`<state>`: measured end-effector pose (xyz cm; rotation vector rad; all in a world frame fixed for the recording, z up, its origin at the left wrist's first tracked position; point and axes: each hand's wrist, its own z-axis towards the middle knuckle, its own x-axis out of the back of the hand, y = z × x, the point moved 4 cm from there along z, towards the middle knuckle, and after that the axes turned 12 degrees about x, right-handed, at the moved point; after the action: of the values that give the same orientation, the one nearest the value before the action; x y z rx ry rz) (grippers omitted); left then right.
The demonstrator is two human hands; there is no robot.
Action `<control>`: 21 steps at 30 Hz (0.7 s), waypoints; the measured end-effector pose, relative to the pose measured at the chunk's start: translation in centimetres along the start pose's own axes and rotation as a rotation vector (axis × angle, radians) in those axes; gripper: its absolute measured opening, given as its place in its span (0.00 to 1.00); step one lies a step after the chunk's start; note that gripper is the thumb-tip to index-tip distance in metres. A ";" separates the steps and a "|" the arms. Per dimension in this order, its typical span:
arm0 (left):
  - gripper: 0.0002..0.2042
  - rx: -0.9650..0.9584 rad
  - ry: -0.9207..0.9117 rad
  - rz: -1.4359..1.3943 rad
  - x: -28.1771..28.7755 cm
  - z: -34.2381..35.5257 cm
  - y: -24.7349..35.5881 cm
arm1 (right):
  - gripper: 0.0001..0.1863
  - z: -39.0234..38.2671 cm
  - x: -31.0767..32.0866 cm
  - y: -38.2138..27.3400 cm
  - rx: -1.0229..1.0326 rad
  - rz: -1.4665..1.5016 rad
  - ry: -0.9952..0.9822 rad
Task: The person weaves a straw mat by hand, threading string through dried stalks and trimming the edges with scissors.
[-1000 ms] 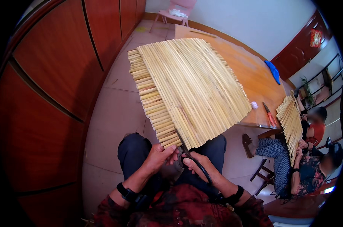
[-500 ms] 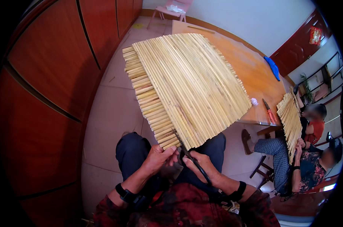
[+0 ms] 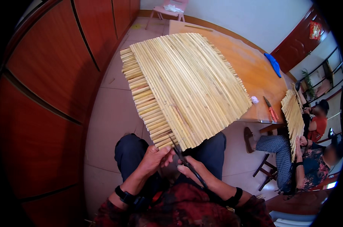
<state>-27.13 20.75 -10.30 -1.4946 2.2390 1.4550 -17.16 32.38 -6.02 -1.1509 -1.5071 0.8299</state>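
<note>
A large mat of pale reed sticks (image 3: 190, 87) spans from the wooden table toward my lap, a band of stick ends jutting along its left side. My left hand (image 3: 156, 157) is closed on the lower-left corner of this mat. My right hand (image 3: 192, 170) grips a pair of dark scissors (image 3: 194, 170), their blades lying against the mat's lower edge just right of my left fingers; the blade tips are hard to make out. Red-handled pliers (image 3: 271, 111) and a small white ball of string (image 3: 254, 99) lie on the table beside the mat.
Wooden table (image 3: 268, 87) carries a blue cloth (image 3: 273, 64). At right, two seated people (image 3: 317, 159) handle another reed mat (image 3: 292, 117), near a dark stool (image 3: 265, 170). Red cabinets (image 3: 42, 98) line the left; a pink chair (image 3: 173, 7) stands at the back.
The mat has shifted slightly left. Both my hands and the scissors have moved a little left with it. The co-workers' hands and mat at right have shifted slightly.
</note>
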 end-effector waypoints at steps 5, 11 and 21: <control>0.15 -0.063 0.073 0.087 0.4 -0.9 0.4 | 0.14 -2.3 0.6 -0.1 0.121 -0.012 0.018; 0.16 -0.194 0.094 0.170 0.8 -2.0 0.7 | 0.14 -5.0 2.3 1.5 -0.054 0.051 -0.091; 0.18 -0.188 0.016 -0.032 -1.1 -1.3 1.1 | 0.18 -6.8 3.6 2.9 0.166 0.180 0.078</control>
<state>-26.84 20.61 -8.25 -1.5903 2.1265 1.6912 -9.91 36.29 -5.88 -1.1920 -1.2591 1.0010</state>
